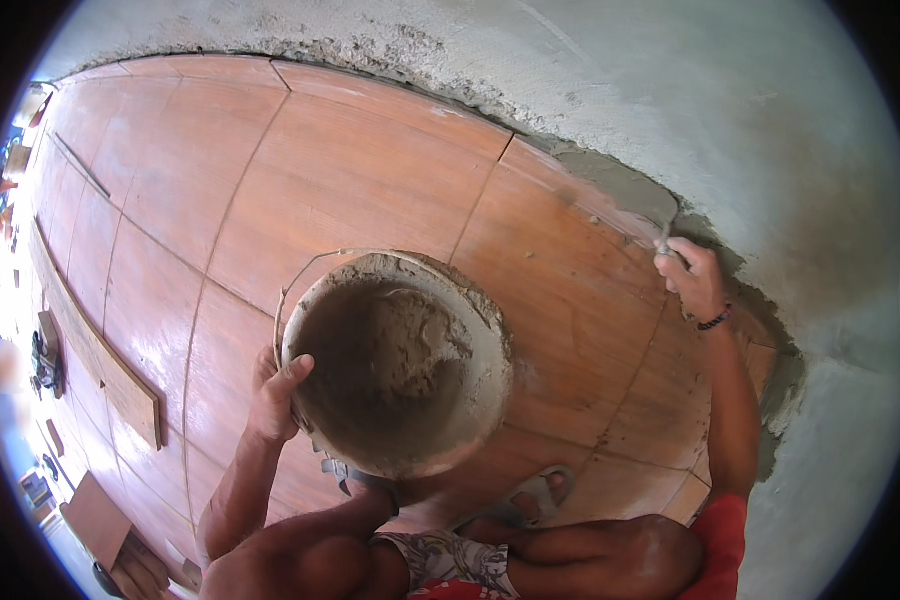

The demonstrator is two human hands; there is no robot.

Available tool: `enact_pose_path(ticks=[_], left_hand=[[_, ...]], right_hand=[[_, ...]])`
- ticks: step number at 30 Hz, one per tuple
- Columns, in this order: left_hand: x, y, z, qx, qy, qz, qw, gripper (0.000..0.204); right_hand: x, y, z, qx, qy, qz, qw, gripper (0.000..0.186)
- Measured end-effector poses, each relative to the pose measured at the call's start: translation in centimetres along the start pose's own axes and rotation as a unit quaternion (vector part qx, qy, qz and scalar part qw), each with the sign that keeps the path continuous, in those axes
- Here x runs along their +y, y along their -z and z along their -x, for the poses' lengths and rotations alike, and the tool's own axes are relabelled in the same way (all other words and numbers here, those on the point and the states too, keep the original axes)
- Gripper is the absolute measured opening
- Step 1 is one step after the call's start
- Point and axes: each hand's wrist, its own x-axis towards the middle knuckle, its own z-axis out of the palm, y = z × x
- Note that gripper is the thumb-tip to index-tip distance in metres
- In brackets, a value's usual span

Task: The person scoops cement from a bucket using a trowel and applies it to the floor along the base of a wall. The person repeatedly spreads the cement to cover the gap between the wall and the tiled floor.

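My left hand [280, 395] grips the left rim of a mortar-crusted bucket [485, 355], thumb over the edge. Wet grey mortar [410, 340] lies inside, and a wire handle rises at the back. My right hand [690, 270] is closed round the handle of a small trowel [667, 228] at the foot of the concrete wall. The trowel's blade is hard to make out against fresh grey mortar [620, 180] along the top of the wood-look skirting tile [570, 180]. A bracelet circles my right wrist.
Reddish floor tiles [350, 170] meet the rough wall [790, 140], which turns a corner at right. A wooden plank [130, 400], thin strip [80, 165], dark tool [45, 355] and loose tiles [100, 520] lie at left. My bent legs and sandalled feet are at the bottom.
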Motion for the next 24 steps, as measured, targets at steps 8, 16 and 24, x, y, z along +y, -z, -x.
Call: enact_pose_path(ticks=[8,16,24], left_hand=[[0.1,0.1,0.0,-0.002,-0.004,0.016,1.0,0.039],[-0.1,0.0,-0.3,-0.002,0.009,0.017,1.0,0.039],[0.0,-0.2,-0.1,-0.006,-0.001,0.029,1.0,0.046]], right_hand=[[-2.9,2.6,4.5,0.073,0.009,-0.009,0.997,0.025],[-6.2,-4.5,3.2,0.002,0.051,0.074,0.996,0.026],[-2.1,-0.8,0.8,0.011,-0.111,0.044,0.993,0.024]])
